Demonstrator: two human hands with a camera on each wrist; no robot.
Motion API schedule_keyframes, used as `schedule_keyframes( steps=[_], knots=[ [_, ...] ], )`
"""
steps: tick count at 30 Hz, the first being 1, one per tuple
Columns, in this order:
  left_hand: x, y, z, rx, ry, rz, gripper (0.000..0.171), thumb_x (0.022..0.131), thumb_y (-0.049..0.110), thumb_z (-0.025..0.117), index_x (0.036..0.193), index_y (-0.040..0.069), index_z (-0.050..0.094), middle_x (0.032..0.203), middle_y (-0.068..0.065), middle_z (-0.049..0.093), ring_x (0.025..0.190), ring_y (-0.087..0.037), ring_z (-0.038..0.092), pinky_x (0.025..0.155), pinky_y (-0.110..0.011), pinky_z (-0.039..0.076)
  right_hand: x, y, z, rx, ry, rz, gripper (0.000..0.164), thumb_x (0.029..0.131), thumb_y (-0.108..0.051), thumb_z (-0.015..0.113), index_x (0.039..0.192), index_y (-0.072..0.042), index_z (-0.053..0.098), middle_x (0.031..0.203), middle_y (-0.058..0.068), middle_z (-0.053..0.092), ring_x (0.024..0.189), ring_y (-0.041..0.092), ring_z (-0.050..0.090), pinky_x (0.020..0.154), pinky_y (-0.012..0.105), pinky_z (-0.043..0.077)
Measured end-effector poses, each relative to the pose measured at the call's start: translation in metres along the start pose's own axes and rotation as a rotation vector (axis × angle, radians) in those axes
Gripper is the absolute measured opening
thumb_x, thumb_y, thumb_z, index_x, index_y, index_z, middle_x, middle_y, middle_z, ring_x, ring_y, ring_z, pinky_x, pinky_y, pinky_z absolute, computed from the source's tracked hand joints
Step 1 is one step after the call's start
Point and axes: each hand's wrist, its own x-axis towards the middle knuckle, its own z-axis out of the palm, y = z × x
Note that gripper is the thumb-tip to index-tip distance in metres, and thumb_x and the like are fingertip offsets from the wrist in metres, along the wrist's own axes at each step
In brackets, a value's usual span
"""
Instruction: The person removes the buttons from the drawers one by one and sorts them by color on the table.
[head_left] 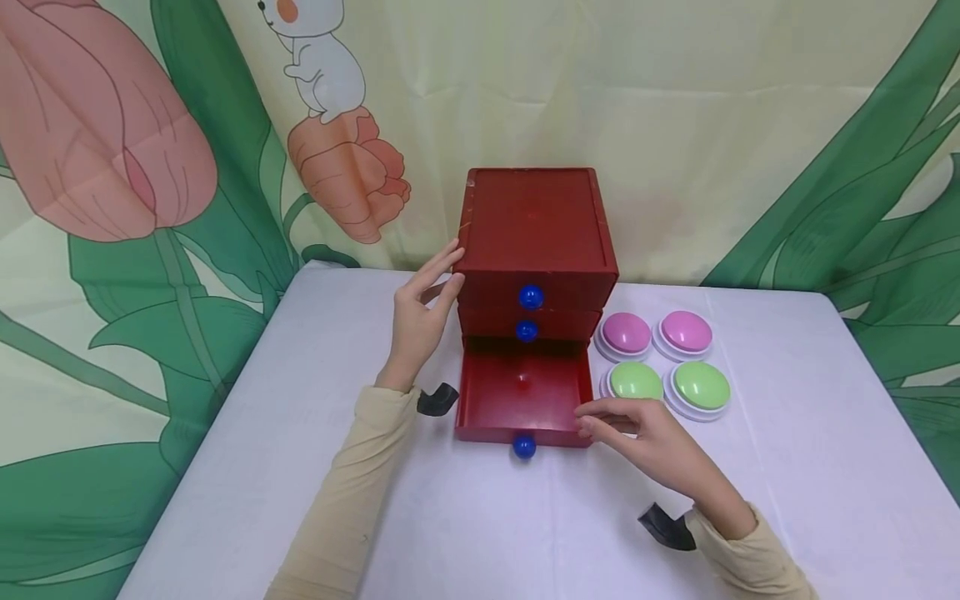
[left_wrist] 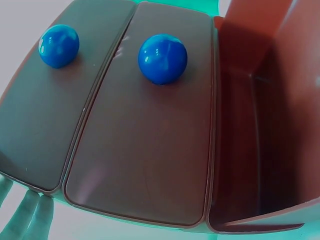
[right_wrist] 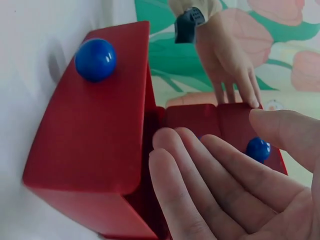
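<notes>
A dark red drawer cabinet [head_left: 534, 218] with round blue knobs stands against the back cloth. Its bottom drawer [head_left: 495, 400] is pulled out, the red floor showing, while the two drawers above it are pushed in. My left hand [head_left: 417, 321] rests its straight fingertips against the cabinet's left side, near the top front corner. Over the right front corner of the pulled-out drawer hovers my right hand [head_left: 652, 442], fingers relaxed and thumb apart. In the right wrist view nothing lies between the fingers [right_wrist: 172, 185], which are beside the drawer front [right_wrist: 90, 130].
To the right of the cabinet are two pink push buttons [head_left: 626, 333] and two green ones [head_left: 702, 385] on white bases. One green button is partly behind my right hand. A white cloth covers the table [head_left: 315, 333], and a printed cloth [head_left: 637, 125] hangs behind.
</notes>
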Motion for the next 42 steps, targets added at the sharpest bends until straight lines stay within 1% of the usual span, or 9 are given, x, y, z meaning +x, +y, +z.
schedule_keyframes(
  steps=[3, 6, 9, 14, 21, 25, 31, 37, 42],
  knots=[
    [0.000, 0.014, 0.000, 0.007, 0.001, -0.022, 0.036, 0.097, 0.005, 0.062, 0.133, 0.002, 0.062, 0.145, -0.008, 0.056, 0.134, -0.017, 0.052, 0.098, -0.044, 0.053, 0.001, 0.000, 0.003, 0.028, -0.045, 0.006, 0.024, 0.096, -0.019, 0.066, 0.113, -0.004, 0.072, 0.100, 0.002, 0.076, 0.089, 0.013, 0.073, 0.083, 0.023, 0.057],
    [-0.001, 0.027, 0.000, 0.012, -0.002, -0.027, 0.036, 0.096, 0.001, 0.061, 0.132, -0.003, 0.061, 0.144, -0.015, 0.055, 0.134, -0.022, 0.052, 0.098, -0.045, 0.053, 0.001, 0.000, 0.007, 0.061, -0.094, 0.043, 0.027, 0.097, -0.020, 0.065, 0.114, 0.000, 0.071, 0.100, 0.004, 0.076, 0.089, 0.019, 0.074, 0.083, 0.020, 0.057],
    [-0.001, 0.033, 0.000, 0.011, -0.004, -0.028, 0.035, 0.096, 0.001, 0.061, 0.131, -0.005, 0.061, 0.143, -0.017, 0.055, 0.133, -0.022, 0.053, 0.098, -0.044, 0.053, 0.001, 0.000, 0.010, 0.065, -0.133, 0.080, 0.029, 0.096, -0.023, 0.066, 0.115, -0.001, 0.072, 0.099, 0.007, 0.076, 0.090, 0.022, 0.074, 0.082, 0.017, 0.055],
    [0.000, 0.033, 0.000, 0.009, -0.006, -0.021, 0.035, 0.096, 0.000, 0.061, 0.131, -0.005, 0.061, 0.143, -0.017, 0.055, 0.133, -0.022, 0.052, 0.098, -0.046, 0.053, 0.001, 0.002, 0.015, 0.051, -0.180, 0.106, 0.031, 0.096, -0.025, 0.065, 0.117, -0.003, 0.072, 0.099, 0.007, 0.076, 0.093, 0.021, 0.073, 0.084, 0.016, 0.055],
    [0.000, 0.032, 0.000, 0.007, 0.000, -0.020, 0.035, 0.096, 0.001, 0.061, 0.131, -0.004, 0.062, 0.143, -0.017, 0.055, 0.132, -0.022, 0.054, 0.096, -0.044, 0.054, 0.002, 0.005, 0.026, 0.046, -0.206, 0.125, 0.036, 0.098, -0.031, 0.063, 0.119, -0.003, 0.071, 0.100, 0.006, 0.076, 0.093, 0.020, 0.073, 0.084, 0.017, 0.054],
    [-0.001, 0.033, 0.000, 0.012, -0.005, -0.022, 0.035, 0.096, 0.001, 0.061, 0.131, -0.004, 0.062, 0.143, -0.017, 0.055, 0.132, -0.022, 0.054, 0.097, -0.040, 0.054, 0.002, 0.009, 0.033, 0.085, -0.217, 0.112, 0.039, 0.099, -0.032, 0.061, 0.119, 0.000, 0.070, 0.100, 0.008, 0.076, 0.092, 0.021, 0.073, 0.083, 0.019, 0.056],
    [-0.001, 0.033, 0.000, 0.015, -0.005, -0.030, 0.035, 0.097, 0.002, 0.061, 0.131, -0.004, 0.061, 0.143, -0.016, 0.055, 0.132, -0.022, 0.054, 0.097, -0.041, 0.054, 0.003, 0.015, 0.040, 0.184, -0.236, 0.069, 0.034, 0.102, -0.021, 0.057, 0.118, 0.007, 0.068, 0.100, 0.015, 0.075, 0.090, 0.028, 0.073, 0.080, 0.027, 0.059],
    [-0.001, 0.033, 0.000, 0.006, -0.005, -0.024, 0.035, 0.097, 0.001, 0.061, 0.131, -0.004, 0.061, 0.143, -0.017, 0.055, 0.132, -0.023, 0.054, 0.097, -0.049, 0.053, 0.004, 0.018, 0.048, 0.262, -0.252, 0.101, 0.033, 0.102, -0.017, 0.056, 0.119, 0.009, 0.066, 0.103, 0.021, 0.073, 0.092, 0.032, 0.073, 0.080, 0.036, 0.060],
    [0.000, 0.032, 0.000, 0.002, -0.005, -0.022, 0.035, 0.097, 0.001, 0.060, 0.131, -0.004, 0.061, 0.143, -0.018, 0.055, 0.132, -0.024, 0.053, 0.097, -0.050, 0.053, 0.005, 0.020, 0.055, 0.266, -0.245, 0.124, 0.034, 0.102, -0.019, 0.055, 0.119, 0.008, 0.066, 0.105, 0.021, 0.073, 0.093, 0.030, 0.073, 0.081, 0.032, 0.060]
  ],
)
